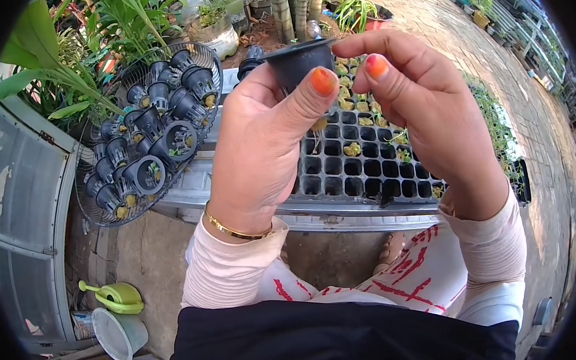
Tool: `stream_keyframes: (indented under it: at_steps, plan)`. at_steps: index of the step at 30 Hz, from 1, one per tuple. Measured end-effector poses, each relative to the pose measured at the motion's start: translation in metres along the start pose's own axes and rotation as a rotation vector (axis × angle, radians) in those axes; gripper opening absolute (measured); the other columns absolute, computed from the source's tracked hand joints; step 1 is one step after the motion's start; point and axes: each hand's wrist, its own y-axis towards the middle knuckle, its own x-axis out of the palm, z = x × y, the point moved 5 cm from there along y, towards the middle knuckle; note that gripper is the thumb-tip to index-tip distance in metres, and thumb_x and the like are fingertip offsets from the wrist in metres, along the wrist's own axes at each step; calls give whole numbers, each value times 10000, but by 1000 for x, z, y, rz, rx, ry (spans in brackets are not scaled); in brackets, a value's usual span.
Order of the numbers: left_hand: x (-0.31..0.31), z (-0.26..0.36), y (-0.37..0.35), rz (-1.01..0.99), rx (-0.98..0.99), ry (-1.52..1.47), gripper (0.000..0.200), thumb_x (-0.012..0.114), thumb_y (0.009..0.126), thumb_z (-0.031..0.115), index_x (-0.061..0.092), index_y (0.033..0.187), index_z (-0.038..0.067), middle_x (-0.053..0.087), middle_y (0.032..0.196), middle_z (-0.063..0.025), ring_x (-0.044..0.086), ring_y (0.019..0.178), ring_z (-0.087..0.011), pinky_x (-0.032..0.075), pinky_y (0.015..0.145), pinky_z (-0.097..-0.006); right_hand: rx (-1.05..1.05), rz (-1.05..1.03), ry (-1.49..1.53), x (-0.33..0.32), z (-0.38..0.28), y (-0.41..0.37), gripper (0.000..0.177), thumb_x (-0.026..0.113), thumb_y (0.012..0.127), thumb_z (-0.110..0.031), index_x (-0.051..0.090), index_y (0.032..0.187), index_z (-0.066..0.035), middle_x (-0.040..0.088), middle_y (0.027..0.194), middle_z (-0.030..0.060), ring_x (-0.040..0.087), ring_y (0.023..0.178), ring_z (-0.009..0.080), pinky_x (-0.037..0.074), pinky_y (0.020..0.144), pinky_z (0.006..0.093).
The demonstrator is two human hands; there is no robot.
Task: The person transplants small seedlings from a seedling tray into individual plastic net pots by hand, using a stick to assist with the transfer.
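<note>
My left hand (pixel 260 149) holds a small black net pot (pixel 302 59) up in front of me, thumb across its side. A yellowish sponge with thin white roots hangs from the pot's underside, mostly hidden by my thumb. My right hand (pixel 429 118) is raised beside it, index finger curled toward the pot's rim and touching or nearly touching it. Below both hands lies a black seedling tray (pixel 360 169) with many square cells, some holding yellow sponges with small sprouts.
A round wire basket (pixel 105 214) at the left holds several black net pots, tilted against a metal channel (pixel 190 192). A green watering can (pixel 117 296) and a bucket (pixel 116 332) stand on the ground at lower left. Potted plants fill the back; a brick path runs at right.
</note>
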Motion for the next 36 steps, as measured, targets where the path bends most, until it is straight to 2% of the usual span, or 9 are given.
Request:
stream_keyframes:
  at_steps: [7,8,13,15,16,20,23,30,36]
  plan:
    - [-47,51,0,232,220,38,535,790,715,271,531,1043,-62,613,931,-83,590,820,-124,496,730,-256,33,-86,91,55,-18,54,336,671,829,-227,602,1060,8,535,692,-51,369,543,-4,253,468,155]
    - [-58,61,1,230,209,132,474,742,761,279,522,1030,-43,607,945,-74,590,846,-147,487,772,-294,8,-103,144,64,-27,61,244,637,825,-189,646,932,30,631,759,86,561,684,122,444,620,254]
    - [-138,121,2,223,-23,255,338,636,856,268,562,1047,-2,612,1021,-69,603,938,-209,487,810,-314,132,-292,-71,137,-48,119,195,586,834,-246,694,899,-97,678,817,110,646,744,271,473,595,373]
    - [-164,133,-2,250,-74,286,299,622,867,265,587,1023,12,612,1028,-58,604,936,-209,497,789,-315,-829,-444,-1249,185,-73,136,218,514,870,-203,686,934,-85,658,791,148,641,748,294,488,612,378]
    - [-175,137,-5,292,-109,342,340,676,819,296,597,999,18,622,949,-49,605,869,-171,485,756,-286,-840,-445,-1238,198,-74,140,218,514,870,-203,686,934,-85,658,791,148,641,748,294,488,612,378]
    - [-216,147,-23,466,-308,580,315,716,782,337,607,886,61,612,851,-15,581,749,-120,467,684,-254,-311,-576,-880,234,-70,155,204,548,792,-156,695,914,-86,659,865,131,636,776,263,499,682,359]
    - [-240,139,-33,503,-424,708,383,772,713,391,593,793,63,608,769,-14,573,653,-99,453,627,-232,-529,-690,-1237,271,-57,159,214,580,752,-167,705,911,-98,661,932,123,638,854,292,506,732,397]
    - [-266,127,-27,384,-771,1258,400,786,703,260,597,947,5,606,805,-19,571,704,-92,440,545,-227,-370,-538,-1006,269,-40,159,275,612,786,-289,700,789,-29,657,832,166,640,793,317,511,704,388]
    - [-260,125,-23,226,-659,1222,463,792,675,161,578,1060,17,525,746,35,500,622,-78,412,532,-215,-349,-486,-984,255,-48,158,247,617,762,-238,695,787,-5,651,839,188,642,798,323,518,694,393]
